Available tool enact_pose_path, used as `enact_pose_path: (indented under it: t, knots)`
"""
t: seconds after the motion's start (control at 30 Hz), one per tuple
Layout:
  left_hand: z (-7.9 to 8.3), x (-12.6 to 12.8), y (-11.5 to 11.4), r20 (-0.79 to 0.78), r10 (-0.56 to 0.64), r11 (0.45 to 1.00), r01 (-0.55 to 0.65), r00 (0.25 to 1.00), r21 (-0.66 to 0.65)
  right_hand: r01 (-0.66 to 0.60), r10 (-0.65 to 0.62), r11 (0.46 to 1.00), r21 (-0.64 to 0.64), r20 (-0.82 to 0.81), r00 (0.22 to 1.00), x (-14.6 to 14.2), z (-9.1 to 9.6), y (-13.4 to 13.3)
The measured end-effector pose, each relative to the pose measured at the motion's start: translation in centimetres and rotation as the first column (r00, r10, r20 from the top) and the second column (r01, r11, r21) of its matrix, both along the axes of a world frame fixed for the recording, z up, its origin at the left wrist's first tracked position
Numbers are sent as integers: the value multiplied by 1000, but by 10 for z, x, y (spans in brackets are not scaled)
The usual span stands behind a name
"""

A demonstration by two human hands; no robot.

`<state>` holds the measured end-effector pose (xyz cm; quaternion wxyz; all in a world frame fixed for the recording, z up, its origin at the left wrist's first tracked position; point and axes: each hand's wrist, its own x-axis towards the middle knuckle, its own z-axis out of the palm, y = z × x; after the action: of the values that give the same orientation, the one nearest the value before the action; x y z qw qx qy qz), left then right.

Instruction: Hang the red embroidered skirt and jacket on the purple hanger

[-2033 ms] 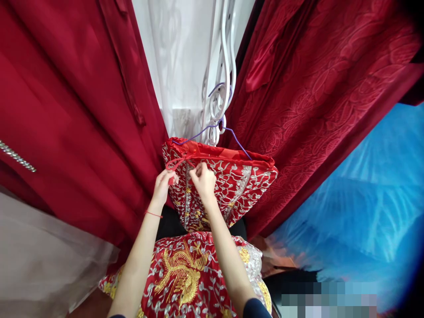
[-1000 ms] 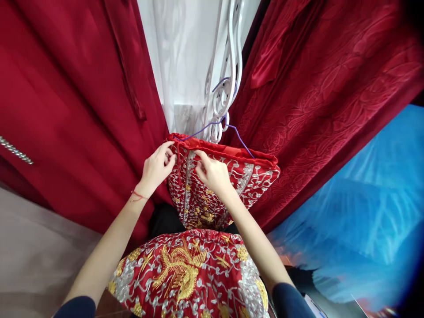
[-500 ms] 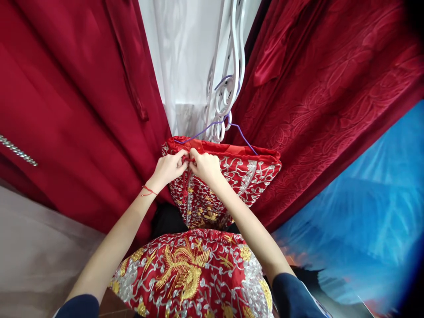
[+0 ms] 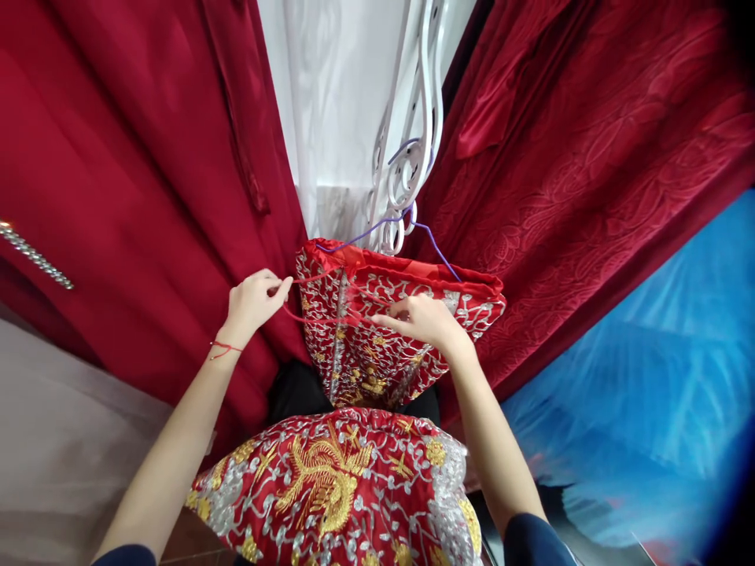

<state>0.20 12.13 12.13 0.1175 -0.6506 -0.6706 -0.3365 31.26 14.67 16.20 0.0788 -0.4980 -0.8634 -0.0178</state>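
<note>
A red embroidered garment [image 4: 389, 346] with silver and gold stitching hangs by its waistband from a purple wire hanger [image 4: 433, 242]. Out to its left, my left hand [image 4: 253, 303] pinches a red cord [image 4: 322, 321] that runs taut from the top of the garment and loops below the fingers. My right hand [image 4: 421, 318], in front of the garment, has thumb and forefinger closed around another stretch of the cord; the exact grip is partly hidden. Nearer to me, a second embroidered piece with a golden bird [image 4: 330, 479] spreads across the bottom of the view.
The hanger hooks on a white scrolled metal rack [image 4: 421, 118]. Dark red garments hang on the left [image 4: 147, 196] and on the right [image 4: 590, 196]. A blue gauzy fabric [image 4: 654, 362] fills the lower right, and pale fabric [image 4: 71, 440] the lower left.
My hands were together at the waistband. They have moved apart, left hand to the left and right hand to the right, stretching the red cord between them.
</note>
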Motion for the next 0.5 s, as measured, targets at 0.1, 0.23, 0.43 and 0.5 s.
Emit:
enact_pose_path:
  t: [0.1,0.23,0.43,0.5]
  knots:
    - [1,19,11,0,-119,947,113,993,300,-14,18,998,61,-72,997,-12,6,-11]
    - [18,56,30,-174,-269,895,312,947,319,-63,86,986,157,-143,986,-61,0,-12]
    - [22,59,54,-316,-320,926,365,893,93,103,-95,987,125,-66,993,-106,-29,3]
    - [20,54,53,-324,-332,925,373,886,71,173,-159,979,110,-123,980,-109,-35,4]
